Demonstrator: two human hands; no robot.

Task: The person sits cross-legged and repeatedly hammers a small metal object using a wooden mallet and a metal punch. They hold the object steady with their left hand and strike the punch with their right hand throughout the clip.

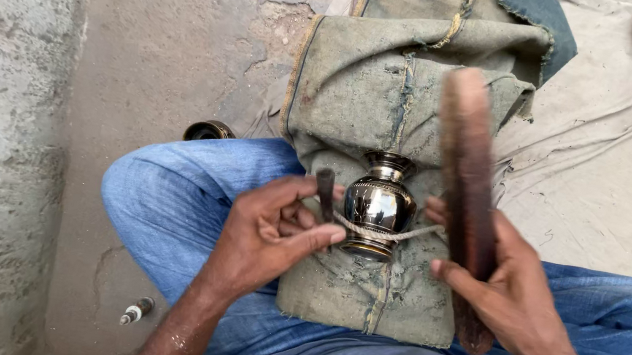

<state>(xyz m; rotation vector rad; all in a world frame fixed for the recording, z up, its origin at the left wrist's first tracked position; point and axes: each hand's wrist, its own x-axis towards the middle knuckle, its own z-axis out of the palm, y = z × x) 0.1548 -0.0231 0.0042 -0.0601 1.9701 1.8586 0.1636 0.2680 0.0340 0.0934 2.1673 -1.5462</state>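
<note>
Small metal pot [379,205] on folded cloth [381,94] across the lap — left hand [268,234] beside it, right hand [507,291] opposite.

one metal pot [380,204], one cord [388,234], two sticks [464,185]

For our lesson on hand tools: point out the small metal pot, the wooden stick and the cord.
Small metal pot [380,205], head view: on its shiny rounded belly.
Wooden stick [467,169], head view: on the blurred upper shaft, above the right hand.
Cord [400,234], head view: on the stretch below the pot's belly.

left hand [272,234] pinches dark tool [325,192] | brass pot [380,205] on padded cloth [366,83] | right hand [511,291] grips stick [467,169]
</note>
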